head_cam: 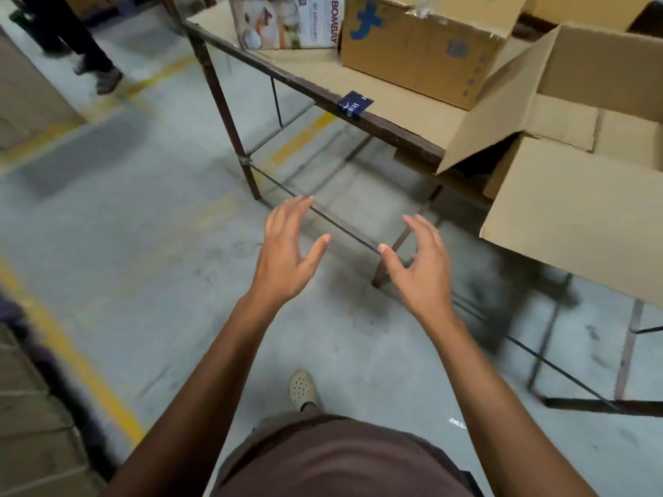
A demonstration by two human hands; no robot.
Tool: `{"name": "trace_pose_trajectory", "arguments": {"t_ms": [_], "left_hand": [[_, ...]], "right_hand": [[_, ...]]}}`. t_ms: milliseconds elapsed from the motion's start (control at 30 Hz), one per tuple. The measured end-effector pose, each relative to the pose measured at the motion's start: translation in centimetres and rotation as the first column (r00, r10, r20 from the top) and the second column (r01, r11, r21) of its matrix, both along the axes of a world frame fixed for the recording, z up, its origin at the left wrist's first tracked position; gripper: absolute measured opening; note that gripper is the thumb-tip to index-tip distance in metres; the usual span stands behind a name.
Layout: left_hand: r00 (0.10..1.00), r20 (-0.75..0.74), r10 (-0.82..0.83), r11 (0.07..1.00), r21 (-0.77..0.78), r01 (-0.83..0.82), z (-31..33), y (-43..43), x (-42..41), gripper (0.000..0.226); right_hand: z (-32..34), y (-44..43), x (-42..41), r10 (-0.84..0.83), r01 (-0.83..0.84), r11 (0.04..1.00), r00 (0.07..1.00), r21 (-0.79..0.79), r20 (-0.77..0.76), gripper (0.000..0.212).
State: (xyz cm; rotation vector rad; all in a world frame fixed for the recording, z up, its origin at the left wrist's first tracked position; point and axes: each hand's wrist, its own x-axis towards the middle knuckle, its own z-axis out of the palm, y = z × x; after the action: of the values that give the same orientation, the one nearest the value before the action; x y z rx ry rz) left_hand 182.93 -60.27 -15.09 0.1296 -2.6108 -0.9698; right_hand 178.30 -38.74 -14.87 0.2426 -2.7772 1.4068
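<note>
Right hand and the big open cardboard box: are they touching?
Apart. The head view shows the right hand open in mid-air, with floor visible between it and the cardboard box.

1. A metal-framed table (287, 76) is seen, its top covered by a cardboard sheet (405, 105).
2. A white printed box (287, 23) is set at the far end, just beside a brown carton (412, 55).
3. A small dark-blue card (354, 104) is laid over the near edge.
4. A large open carton (574, 217) is placed at the right, overhanging the edge.
</note>
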Motion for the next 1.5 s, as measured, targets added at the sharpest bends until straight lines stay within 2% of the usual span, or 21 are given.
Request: {"name": "trace_pose_trajectory", "arguments": {"t_ms": [167, 333, 667, 933, 1200, 1267, 1333, 1400, 1433, 1500], "left_hand": [[1.000, -0.009, -0.008, 1.000, -0.014, 0.008, 0.6, -5.9, -5.1, 0.056], [0.997, -0.043, -0.058, 0.998, -0.032, 0.056, 2.4, -8.5, -13.1, 0.057], [0.983, -0.104, -0.154, 0.985, -0.090, 0.145, 6.3, -8.1, -32.6, 0.056], [0.964, -0.134, -0.229, 0.966, -0.150, 0.209, 9.5, -7.2, -45.5, 0.058], [0.942, -0.165, -0.293, 0.947, -0.186, 0.262, 11.9, -7.5, -57.7, 0.058], [0.940, -0.160, -0.302, 0.944, -0.184, 0.272, 12.4, -7.5, -60.8, 0.058], [0.949, -0.134, -0.286, 0.943, -0.215, 0.255, 12.6, -7.7, -64.0, 0.057], [0.981, -0.053, -0.188, 0.956, -0.239, 0.171, 12.5, -8.2, -67.1, 0.058], [0.992, 0.028, -0.121, 0.967, -0.225, 0.124, 12.2, -8.6, -68.5, 0.059], [0.968, 0.246, -0.036, 0.984, -0.158, 0.077, 11.0, -9.3, -70.5, 0.065]], "right_hand": [[0.9, -5.9, -5.0, -0.021, 0.020, 0.999, 0.999, -0.039, -0.032, 0.058], [2.9, -8.2, -11.7, -0.056, 0.049, 0.996, 0.994, -0.076, -0.092, 0.056], [6.8, -8.2, -29.4, -0.202, 0.172, 0.971, 0.962, -0.166, -0.184, 0.054], [10.3, -5.5, -39.9, -0.314, 0.274, 0.941, 0.926, -0.199, -0.209, 0.049], [12.6, -2.0, -48.7, -0.443, 0.436, 0.896, 0.867, -0.085, -0.229, 0.050], [12.6, -1.1, -51.2, -0.456, 0.467, 0.884, 0.856, -0.014, -0.245, 0.053], [12.5, 0.0, -53.8, -0.465, 0.492, 0.868, 0.853, 0.068, -0.238, 0.057], [11.8, 1.0, -56.0, -0.493, 0.517, 0.849, 0.849, 0.107, -0.190, 0.062], [11.2, 1.5, -56.9, -0.511, 0.525, 0.847, 0.848, 0.083, -0.141, 0.063], [9.6, 2.4, -58.0, -0.513, 0.517, 0.848, 0.856, -0.118, 0.063, 0.060]]}}
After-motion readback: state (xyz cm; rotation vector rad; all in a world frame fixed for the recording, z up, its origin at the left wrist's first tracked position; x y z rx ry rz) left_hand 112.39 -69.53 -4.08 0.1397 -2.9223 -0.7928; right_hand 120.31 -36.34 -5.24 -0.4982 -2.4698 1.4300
